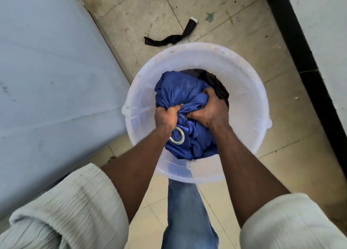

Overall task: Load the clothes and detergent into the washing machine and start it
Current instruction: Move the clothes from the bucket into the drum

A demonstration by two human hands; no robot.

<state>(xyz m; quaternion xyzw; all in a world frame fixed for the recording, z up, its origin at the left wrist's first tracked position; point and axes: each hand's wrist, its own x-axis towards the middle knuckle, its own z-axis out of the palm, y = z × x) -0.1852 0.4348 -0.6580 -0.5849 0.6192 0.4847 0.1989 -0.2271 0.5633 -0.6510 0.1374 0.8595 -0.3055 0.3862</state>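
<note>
A white translucent bucket (242, 91) stands on the tiled floor in front of me. Inside it lies a bunched blue cloth (178, 91) with a metal ring (177, 136) in it, and a dark garment (216, 83) sits behind the blue one. My left hand (166, 117) is clenched on the blue cloth near the bucket's middle. My right hand (210, 108) grips the same cloth just to the right, fingers dug into the folds. A large pale blue-white surface (47, 80), perhaps the washing machine, fills the left side.
A black strap (172, 36) with a white end lies on the floor beyond the bucket. A white wall with a black skirting (293, 42) runs along the right. My leg in blue jeans (185, 217) stands below the bucket.
</note>
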